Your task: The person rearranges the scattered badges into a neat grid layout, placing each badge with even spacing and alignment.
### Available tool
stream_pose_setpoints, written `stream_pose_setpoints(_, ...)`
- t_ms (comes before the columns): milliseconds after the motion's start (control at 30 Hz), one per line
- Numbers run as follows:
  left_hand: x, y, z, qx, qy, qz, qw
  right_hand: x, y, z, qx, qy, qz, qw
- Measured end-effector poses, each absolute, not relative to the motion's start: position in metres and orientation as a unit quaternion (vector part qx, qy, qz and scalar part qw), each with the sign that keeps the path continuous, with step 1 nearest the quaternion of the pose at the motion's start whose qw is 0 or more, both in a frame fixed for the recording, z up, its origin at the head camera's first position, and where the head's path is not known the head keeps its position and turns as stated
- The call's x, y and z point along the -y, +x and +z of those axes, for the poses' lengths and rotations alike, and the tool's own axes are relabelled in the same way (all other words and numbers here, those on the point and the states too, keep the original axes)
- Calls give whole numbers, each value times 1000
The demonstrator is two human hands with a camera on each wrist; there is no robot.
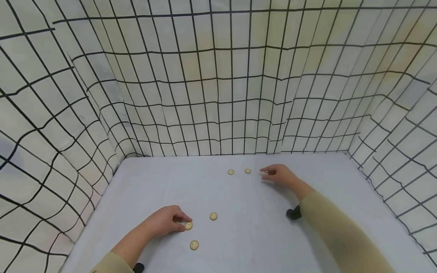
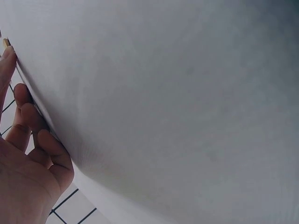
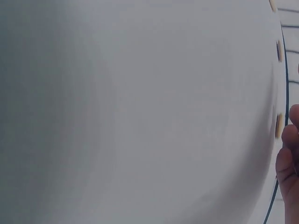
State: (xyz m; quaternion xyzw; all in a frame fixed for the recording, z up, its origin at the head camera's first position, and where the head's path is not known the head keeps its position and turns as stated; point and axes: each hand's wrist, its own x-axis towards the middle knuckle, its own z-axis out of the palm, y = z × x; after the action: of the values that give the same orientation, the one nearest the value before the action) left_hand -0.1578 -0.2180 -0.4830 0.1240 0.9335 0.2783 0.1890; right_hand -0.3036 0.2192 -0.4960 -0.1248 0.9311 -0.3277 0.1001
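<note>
Fingers of the left hand are drawn narrow: thumb and index pinch a marked tan disc, left of the table's middle, while the others curl inward. White grid-lined walls rise beyond its far, left and right edges. Both arms wear tan sleeves; the right reaches diagonally from the near right toward the far edge, the left is less extended, its forearm bare above the cuff. Right of the middle near the far edge, the right hand points leftward, fingers bent, index and thumb slightly parted; whether they hold anything I cannot tell. A black wrist device shows by its cuff. Smallest are four more discs: two near the far edge, the closer just left of the right fingertips; two near the left hand, one farther right, one nearer the near edge.
</note>
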Motion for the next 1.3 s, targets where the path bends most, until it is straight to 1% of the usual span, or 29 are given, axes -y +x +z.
stream_pose_setpoints(333,219,-156,-483,-936,109,276,191,-181,-287,-494,-929,-189,-293,126)
stream_pose_setpoints(600,220,-157,-482,-935,125,278,183,-148,-274,-493,-909,-248,-299,153)
stream_pose_setpoints(967,220,-159,-485,-936,119,274,185,-112,-254,-493,-880,-332,-285,186)
stream_pose_setpoints(1300,218,-159,-483,-934,121,278,188,-85,-239,-494,-870,-369,-259,198)
